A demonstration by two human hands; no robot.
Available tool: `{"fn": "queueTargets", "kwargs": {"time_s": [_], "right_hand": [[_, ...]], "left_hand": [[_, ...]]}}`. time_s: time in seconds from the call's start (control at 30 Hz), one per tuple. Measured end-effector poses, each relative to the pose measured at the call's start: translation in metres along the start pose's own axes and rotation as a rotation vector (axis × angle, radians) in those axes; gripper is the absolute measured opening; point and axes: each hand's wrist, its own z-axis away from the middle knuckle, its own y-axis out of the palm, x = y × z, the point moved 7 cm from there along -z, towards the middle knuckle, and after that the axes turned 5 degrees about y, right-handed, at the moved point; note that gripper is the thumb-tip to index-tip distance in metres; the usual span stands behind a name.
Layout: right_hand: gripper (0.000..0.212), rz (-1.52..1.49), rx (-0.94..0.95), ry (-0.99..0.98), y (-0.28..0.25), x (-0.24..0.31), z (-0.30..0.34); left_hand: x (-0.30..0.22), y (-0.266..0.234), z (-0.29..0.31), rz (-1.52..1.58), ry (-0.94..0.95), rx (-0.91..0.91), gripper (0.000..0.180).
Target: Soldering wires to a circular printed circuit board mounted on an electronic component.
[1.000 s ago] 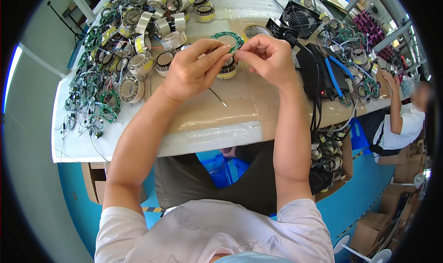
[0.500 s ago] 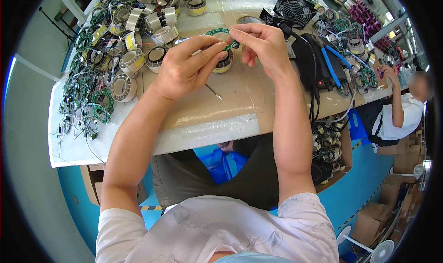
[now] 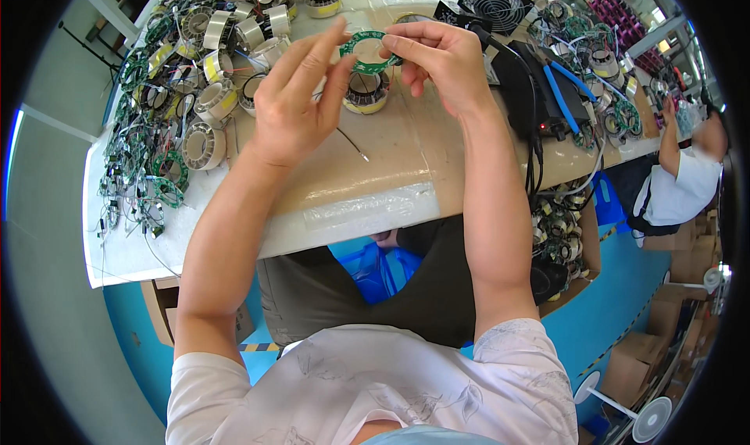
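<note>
A green ring-shaped circuit board (image 3: 370, 67) is held up over the table by my right hand (image 3: 445, 62), thumb and index finger pinching its right edge. My left hand (image 3: 297, 105) has its fingers stretched out and apart, with the thumb tip close to the board's left edge; whether it touches, I cannot tell. Below the board stands a motor stator (image 3: 366, 101) with a yellow band around it. A thin dark wire (image 3: 351, 143) with a bright tip lies on the brown table covering (image 3: 391, 167) nearby.
Stators (image 3: 215, 101) and wired green boards are heaped on the left. To the right are a black box (image 3: 531, 101) with cables, blue-handled pliers (image 3: 564, 105) and a black fan (image 3: 496, 9). Another person (image 3: 676, 183) works at far right. A carton of parts (image 3: 558, 246) stands below.
My left hand has let go of the circuit board, opened its fingers and drawn back to the left. The right hand still pinches the board, which now shows more of its ring.
</note>
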Motion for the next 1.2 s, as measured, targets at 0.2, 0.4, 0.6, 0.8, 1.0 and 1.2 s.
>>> {"fn": "queueTargets", "kwargs": {"time_s": [0.2,0.4,0.6,0.8,1.0,1.2], "right_hand": [[0.022,0.011,-0.004,-0.014,-0.002,-0.001,-0.001],[0.022,0.032,-0.012,0.008,0.0,-0.002,0.0],[0.022,0.046,-0.001,0.007,0.002,-0.003,0.0],[0.021,0.041,-0.009,-0.008,0.0,-0.003,0.0],[0.02,0.058,-0.014,-0.012,0.001,-0.002,0.0],[0.02,0.054,-0.015,-0.014,0.001,-0.003,-0.001]], "left_hand": [[0.014,-0.004,0.006,0.191,-0.367,-0.054,0.028],[0.023,0.002,0.016,0.412,-0.555,-0.023,0.007],[0.021,0.0,0.019,0.407,-0.556,-0.09,0.008],[0.024,0.0,0.023,0.466,-0.597,-0.087,0.011],[0.022,-0.001,0.011,0.398,-0.365,-0.07,0.014],[0.025,0.014,0.014,0.599,-0.363,-0.028,0.017]]}}
